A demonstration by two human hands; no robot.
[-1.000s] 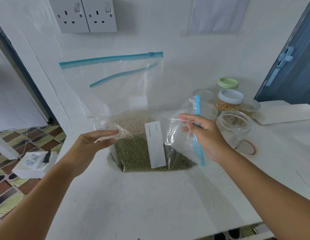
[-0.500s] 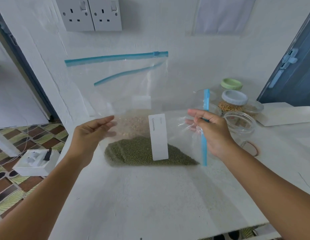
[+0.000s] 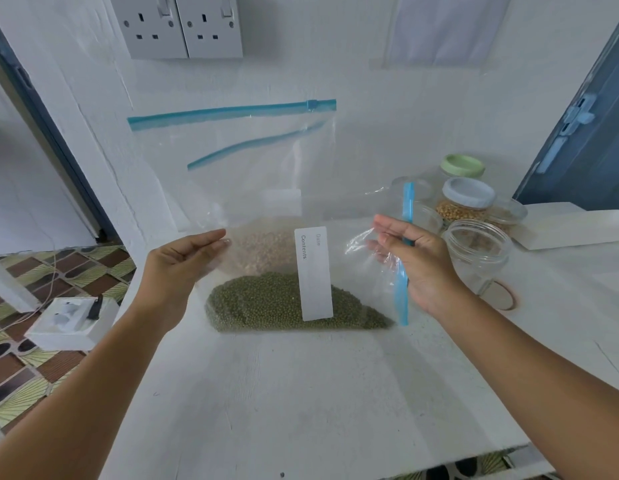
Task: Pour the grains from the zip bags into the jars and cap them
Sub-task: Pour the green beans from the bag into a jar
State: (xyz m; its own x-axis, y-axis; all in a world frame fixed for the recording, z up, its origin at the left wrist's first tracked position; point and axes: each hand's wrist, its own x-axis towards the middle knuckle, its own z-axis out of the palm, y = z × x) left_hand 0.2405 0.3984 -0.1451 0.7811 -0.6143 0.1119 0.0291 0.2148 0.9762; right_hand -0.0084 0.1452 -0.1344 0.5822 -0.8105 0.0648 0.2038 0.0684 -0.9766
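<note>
A clear zip bag of green beans (image 3: 277, 303) with a white label stands on the white table (image 3: 301, 393), turned so its blue zip runs vertically at the right. My right hand (image 3: 419, 261) pinches that zip edge. My left hand (image 3: 183, 265) holds the bag's upper left edge between thumb and fingers. Behind it a second zip bag with pale grains (image 3: 266, 247) leans on the wall, its zip on top. An empty open jar (image 3: 476, 251) stands just right of my right hand, with a lid (image 3: 503, 297) flat beside it.
Behind the open jar stand a blue-lidded jar of yellow grains (image 3: 467, 202), a green-lidded jar (image 3: 462, 166) and two open jars. A flat white box (image 3: 578, 226) lies at the right. The table's front edge is near; a white box (image 3: 72, 320) sits on the floor at the left.
The beans have settled along the bag's lower edge. My left hand moved in from beside the bag and took its left edge. My right hand kept hold of the zip.
</note>
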